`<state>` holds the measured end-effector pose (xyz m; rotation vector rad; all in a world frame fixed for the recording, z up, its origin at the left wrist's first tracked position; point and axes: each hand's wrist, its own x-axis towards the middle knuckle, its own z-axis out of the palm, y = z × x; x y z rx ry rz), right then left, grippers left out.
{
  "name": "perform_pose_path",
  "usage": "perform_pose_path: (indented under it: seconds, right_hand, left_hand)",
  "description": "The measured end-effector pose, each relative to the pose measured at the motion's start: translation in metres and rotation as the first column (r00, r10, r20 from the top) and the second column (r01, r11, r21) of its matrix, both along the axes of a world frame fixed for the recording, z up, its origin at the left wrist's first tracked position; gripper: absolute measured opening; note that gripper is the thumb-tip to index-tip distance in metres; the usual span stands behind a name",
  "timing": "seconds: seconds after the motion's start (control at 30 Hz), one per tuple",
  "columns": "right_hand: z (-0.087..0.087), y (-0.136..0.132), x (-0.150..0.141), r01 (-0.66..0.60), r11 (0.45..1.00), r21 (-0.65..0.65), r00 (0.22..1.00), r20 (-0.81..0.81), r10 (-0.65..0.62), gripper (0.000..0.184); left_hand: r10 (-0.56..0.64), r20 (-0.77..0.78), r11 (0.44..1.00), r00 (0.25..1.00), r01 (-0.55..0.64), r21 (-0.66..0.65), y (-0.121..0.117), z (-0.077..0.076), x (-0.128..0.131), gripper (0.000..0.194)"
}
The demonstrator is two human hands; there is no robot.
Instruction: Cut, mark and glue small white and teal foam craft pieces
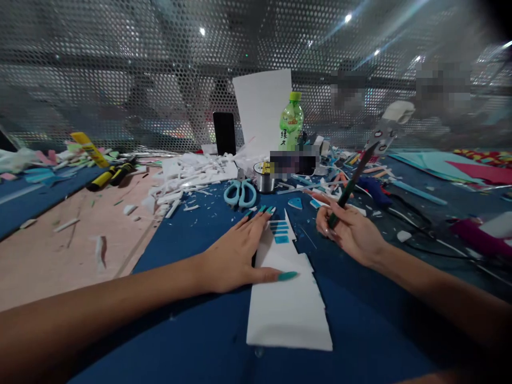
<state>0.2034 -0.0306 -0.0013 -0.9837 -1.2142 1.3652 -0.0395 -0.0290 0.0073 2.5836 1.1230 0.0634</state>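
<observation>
My left hand (244, 245) lies flat with fingers stretched along the left edge of a white foam sheet (288, 309), its thumb across the sheet. The sheet has a jagged, notched right edge. Small blue strips (281, 232) show on its upper part, beside my left fingers. Off to the right and raised, my right hand (354, 229) is closed around the dark green handle of a knife (352, 184). The blade points up and away, apart from the sheet. Light blue scissors (240, 194) lie just beyond my left fingertips. A small blue-and-white piece (295, 203) rests between the hands.
White foam scraps (196, 170) are heaped at the back. A wire spool (264, 178), a green bottle (292, 122) and a phone (224, 133) stand there. Cables and a purple tool (480, 238) are at right; yellow-and-black cutters (110, 177) lie left. Perforated metal (120, 64) rises behind.
</observation>
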Motion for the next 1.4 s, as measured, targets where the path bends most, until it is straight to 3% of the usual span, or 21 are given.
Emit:
perform_pose_path:
  seconds: [0.1, 0.47, 0.67, 0.8, 1.0, 1.23, 1.4]
  right_hand:
    - [0.001, 0.002, 0.001, 0.007, 1.0, 0.023, 0.996, 0.085, -0.009, 0.039]
    - [0.004, 0.004, 0.005, 0.048, 0.999, -0.001, 0.997, 0.066, -0.048, 0.053]
    - [0.01, 0.001, 0.004, 0.04, 0.997, -0.061, 0.998, -0.044, -0.043, 0.043]
    - [0.012, -0.001, 0.003, 0.015, 0.999, -0.029, 1.0, 0.012, -0.015, 0.038]
    - [0.009, 0.001, 0.004, -0.05, 0.999, -0.021, 0.99, 0.131, 0.053, 0.043]
    - [0.004, 0.004, 0.006, -0.068, 0.997, -0.028, 0.997, 0.036, 0.069, 0.045]
    - [0.003, 0.004, 0.006, -0.132, 0.991, -0.033, 0.991, 0.021, 0.133, 0.046]
  left_hand:
    - [-0.011, 0.003, 1.0, 1.0, 0.011, 0.015, 0.001, -0.001, 0.0, 0.103]
    - [-0.051, 0.045, 0.998, 0.998, 0.05, 0.034, 0.003, -0.008, -0.004, 0.095]
    - [-0.033, -0.01, 0.999, 0.999, 0.033, 0.013, 0.003, -0.005, -0.003, 0.098]
    - [-0.032, -0.01, 0.999, 0.999, 0.033, 0.042, 0.003, -0.007, -0.003, 0.099]
    - [-0.051, -0.008, 0.997, 0.999, 0.051, 0.066, 0.005, -0.009, -0.004, 0.095]
    - [0.009, -0.024, 1.0, 1.0, -0.009, 0.021, 0.002, -0.004, -0.001, 0.105]
    - [-0.014, -0.047, 1.0, 0.999, 0.014, 0.006, 0.0, -0.002, -0.001, 0.104]
